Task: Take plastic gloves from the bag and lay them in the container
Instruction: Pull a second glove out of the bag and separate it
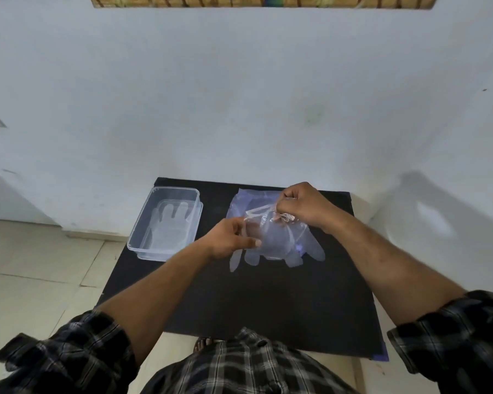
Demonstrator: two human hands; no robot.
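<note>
Clear plastic everywhere, so counts are approx. One container (165, 245), see-through tub, sits on the black mat (239, 302) at its far-left corner, lid not in view. Inside it lies at least one glove (170, 223), flat, fingers pointing away from the person; could be more stacked under it, can't tell thru the film.

One bag (241, 206), bluish clear, lies on the mat to the right of the tub, well apart from it, partly under the hands. Second glove (279, 245) is held up just above/in front of the bag w/ its fingers hanging toward the person; looks like one glove, maybe two stuck together, edges too faint to split.

Left hand (229, 240) is closed in a pinch on the left edge of that glove, thumb on top. Right hand (302, 207) is clenched on the cuff end, which is bunched and crinkled between thumb and fingers. Both grasping the same glove, seemingly spreading it out.

Progress, my read: partway. ≥1 glove already laid in the tub, one more out of the bag and in hand but not yet placed. Left to do: carry it over to the left, lay it flat on the one in the tub, then go back to the bag. How many remain in the bag can't be made out

Count: 1 tub, 1 bag, 2 gloves visible, 2 hands, 1 mat
</note>
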